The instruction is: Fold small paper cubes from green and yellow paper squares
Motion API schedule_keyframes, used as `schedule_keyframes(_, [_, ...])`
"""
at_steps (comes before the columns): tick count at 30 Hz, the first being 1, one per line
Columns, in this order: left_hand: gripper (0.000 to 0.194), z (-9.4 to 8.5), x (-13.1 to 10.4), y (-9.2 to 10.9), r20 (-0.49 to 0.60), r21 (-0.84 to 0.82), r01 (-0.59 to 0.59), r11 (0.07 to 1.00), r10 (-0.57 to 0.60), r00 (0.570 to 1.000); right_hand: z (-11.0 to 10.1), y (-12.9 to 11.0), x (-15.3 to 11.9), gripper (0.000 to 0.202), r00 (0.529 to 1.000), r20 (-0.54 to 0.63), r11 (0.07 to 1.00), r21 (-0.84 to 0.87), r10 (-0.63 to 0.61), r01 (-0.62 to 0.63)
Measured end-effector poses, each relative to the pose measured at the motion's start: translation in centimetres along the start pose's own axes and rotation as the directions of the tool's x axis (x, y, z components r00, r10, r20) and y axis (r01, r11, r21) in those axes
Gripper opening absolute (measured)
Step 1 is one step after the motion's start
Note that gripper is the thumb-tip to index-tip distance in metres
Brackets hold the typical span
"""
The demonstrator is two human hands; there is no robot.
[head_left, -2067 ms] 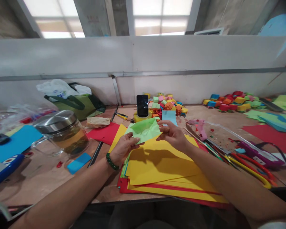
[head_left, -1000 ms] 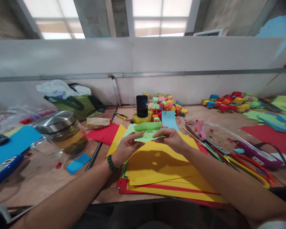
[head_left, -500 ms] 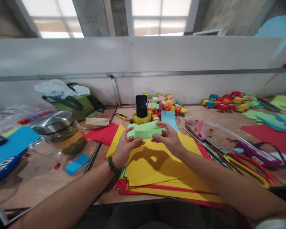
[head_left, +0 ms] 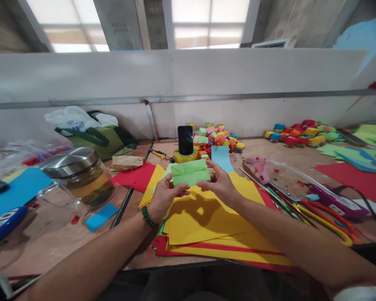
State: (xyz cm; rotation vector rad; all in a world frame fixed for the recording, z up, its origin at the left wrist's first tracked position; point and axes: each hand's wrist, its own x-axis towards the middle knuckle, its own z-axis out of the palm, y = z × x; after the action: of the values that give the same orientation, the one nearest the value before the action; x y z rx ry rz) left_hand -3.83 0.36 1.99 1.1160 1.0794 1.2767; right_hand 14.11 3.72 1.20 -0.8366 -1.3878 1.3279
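Note:
A light green folded paper [head_left: 190, 172] with a crease along its length is held up between my two hands. My left hand [head_left: 165, 193], with a green bead bracelet at its wrist, grips the left end, thumb along the lower edge. Its right end is pinched in my right hand [head_left: 221, 184]. Some of the fingers are hidden behind the paper. Beneath the hands lies a stack of yellow paper [head_left: 207, 225] with red sheets between, and shadows of the hands fall on it. A light blue paper strip [head_left: 221, 156] lies just beyond.
Ahead, a phone [head_left: 186, 140] leans upright on a tape roll [head_left: 185, 156], beside a heap of small paper cubes [head_left: 219, 140]. To the left stands a glass teapot [head_left: 87, 179]. On the right lie a pink glue gun [head_left: 260, 169], a purple glue gun [head_left: 338, 201] and scissors [head_left: 326, 217].
The green paper has flattened and tipped so its creased face shows more fully. Both hands stay at nearly the same place, fingers slightly shifted.

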Motion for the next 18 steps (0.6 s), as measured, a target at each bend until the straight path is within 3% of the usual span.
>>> schedule_keyframes(7, [0.048, -0.1, 0.2, -0.3, -0.004, 0.006, 0.016, 1.0, -0.016, 1.0, -0.4, 0.4, 0.3, 0.076, 0.996, 0.041, 0.995, 0.058, 0.083, -0.085])
schedule_keyframes(14, [0.046, -0.8, 0.7, -0.4, 0.017, 0.043, -0.047, 0.998, 0.047, 0.999, -2.5, -0.4, 1.1, 0.058, 0.973, 0.173, 0.988, -0.061, 0.15, -0.141])
schedule_keyframes(18, [0.044, -1.2, 0.7, -0.6, 0.037, 0.045, -0.077, 0.996, 0.076, 0.996, -3.0, -1.1, 1.4, 0.049, 0.981, 0.094, 0.986, 0.009, 0.168, -0.169])
